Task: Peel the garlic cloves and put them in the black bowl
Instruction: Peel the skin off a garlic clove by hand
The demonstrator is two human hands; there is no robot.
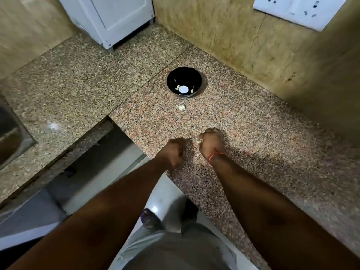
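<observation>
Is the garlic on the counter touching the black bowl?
Apart. The head view shows a strip of bare counter between the garlic and the black bowl.

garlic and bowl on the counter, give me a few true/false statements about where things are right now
1. The black bowl stands upright on the granite counter. True.
2. The bowl holds nothing. False: a few pale peeled cloves lie at its bottom.
3. A piece of garlic lies on the counter in front of the bowl, apart from it. True.
4. The left hand is reaching into the bowl. False: it is curled near the counter's front edge, well short of the bowl.
5. The right hand, with a red thread at its wrist, holds a pale bit of garlic in its fingers. True.
</observation>
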